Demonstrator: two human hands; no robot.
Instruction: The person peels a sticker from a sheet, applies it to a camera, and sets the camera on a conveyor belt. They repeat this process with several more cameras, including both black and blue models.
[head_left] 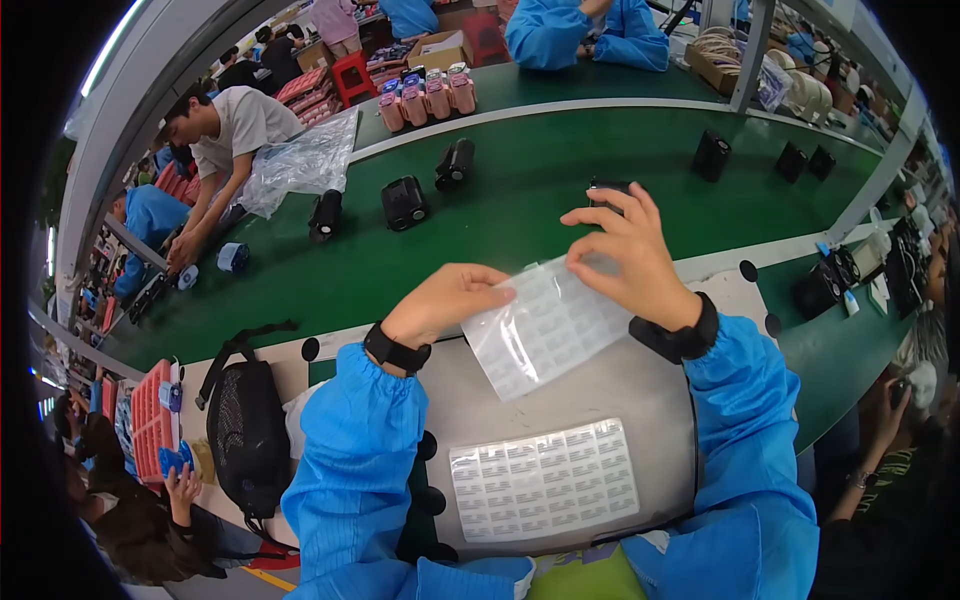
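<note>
A glossy, translucent sheet of small printed labels (pixel 540 325) is held up in front of me, tilted. My left hand (pixel 450 303) grips its upper left edge between thumb and fingers. At its upper right, my right hand (pixel 628 258) pinches thumb and forefinger together, the other fingers raised; whether a single label is in that pinch I cannot make out. Below both hands, a second label sheet (pixel 545 480) lies flat on the grey work surface (pixel 650 400). Behind my right fingers a dark object (pixel 610 185) is partly hidden.
Black box-shaped devices (pixel 404 203) stand spaced along the green belt (pixel 500 235). A black mesh bag (pixel 248 430) lies at my left. Pink-and-black items (pixel 428 97) stand across the belt. At the far left a person (pixel 235 125) leans over the belt, near clear plastic film (pixel 300 165).
</note>
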